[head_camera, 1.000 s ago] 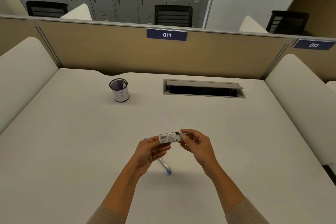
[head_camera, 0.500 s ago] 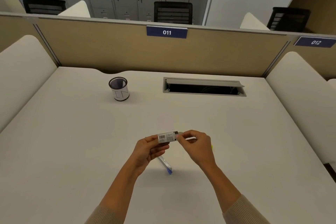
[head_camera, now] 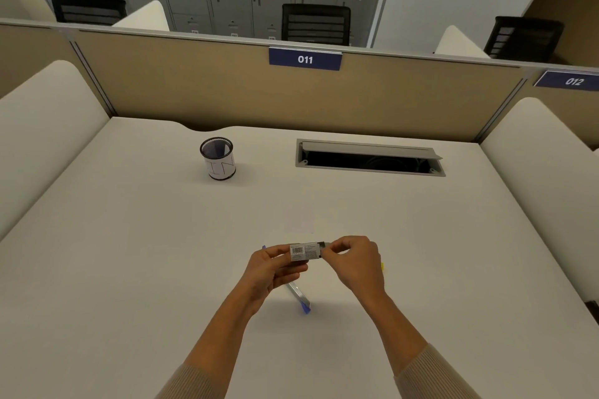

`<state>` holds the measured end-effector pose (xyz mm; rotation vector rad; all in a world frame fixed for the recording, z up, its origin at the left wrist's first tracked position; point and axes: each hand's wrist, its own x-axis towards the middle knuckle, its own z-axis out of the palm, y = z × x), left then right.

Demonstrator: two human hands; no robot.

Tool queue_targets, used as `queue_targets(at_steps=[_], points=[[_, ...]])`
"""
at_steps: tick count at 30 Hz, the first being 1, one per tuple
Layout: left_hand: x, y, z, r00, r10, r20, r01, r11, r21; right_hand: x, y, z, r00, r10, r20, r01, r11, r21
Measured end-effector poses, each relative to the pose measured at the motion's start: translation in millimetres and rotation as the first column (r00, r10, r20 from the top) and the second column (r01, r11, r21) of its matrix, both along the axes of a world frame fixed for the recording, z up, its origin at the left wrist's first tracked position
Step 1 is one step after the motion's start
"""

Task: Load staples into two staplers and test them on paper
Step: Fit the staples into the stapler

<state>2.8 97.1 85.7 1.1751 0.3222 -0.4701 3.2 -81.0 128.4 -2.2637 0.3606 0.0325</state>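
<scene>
**One staple box between two hands**

One wide white counter (head_camera: 129, 269) carries one grey rectangular cable hatch (head_camera: 369, 168), its flap raised, and one black mesh cup (head_camera: 218, 160) wrapped in white paper. Two hands are held above the near part of the counter. Under them lies one clear plastic stick with a blue tip (head_camera: 298, 295). The left hand (head_camera: 270, 269) has its grip closed round one small white staple box (head_camera: 304, 252), barcode upward. The right hand (head_camera: 356, 264), fingers curled, pinches the grey inner part (head_camera: 325, 244) at the box's right end.
</scene>
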Motion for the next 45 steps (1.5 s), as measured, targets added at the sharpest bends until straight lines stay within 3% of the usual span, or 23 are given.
queue_targets(at_steps=[9, 17, 24, 29, 32, 37, 45], points=[[-2, -7, -5, 0.998, 0.039, 0.055, -0.044, 0.994, 0.1, -2, 8, -3, 0.996, 0.031, 0.085, -0.005, 0.956, -0.294], [-3, -8, -9, 0.994, 0.082, 0.068, -0.089, 0.99, 0.111, -2, 10, -3, 0.979, 0.098, 0.178, -0.035, 0.944, -0.327], [-3, -5, -11, 0.994, 0.09, 0.057, -0.094, 0.992, 0.089, -1, 3, -2, 0.981, -0.035, 0.191, 0.046, 0.998, -0.052], [-5, -3, -12, 0.995, 0.081, 0.056, -0.084, 0.995, 0.045, 4, -7, 1, 0.984, -0.102, 0.145, 0.065, 0.969, 0.24], [-6, -3, -12, 0.996, 0.071, 0.053, -0.072, 0.997, 0.022, 3, -16, -2, 0.987, -0.155, 0.047, 0.117, 0.886, 0.448], [-7, -4, -10, 0.997, 0.058, 0.044, -0.059, 0.998, 0.008, 4, -25, -13, 0.98, -0.132, -0.146, 0.194, 0.77, 0.608], [-8, -5, -5, 0.998, 0.044, 0.033, -0.044, 0.999, -0.003, -1, -30, -24, 0.955, -0.016, -0.296, 0.274, 0.429, 0.861]])
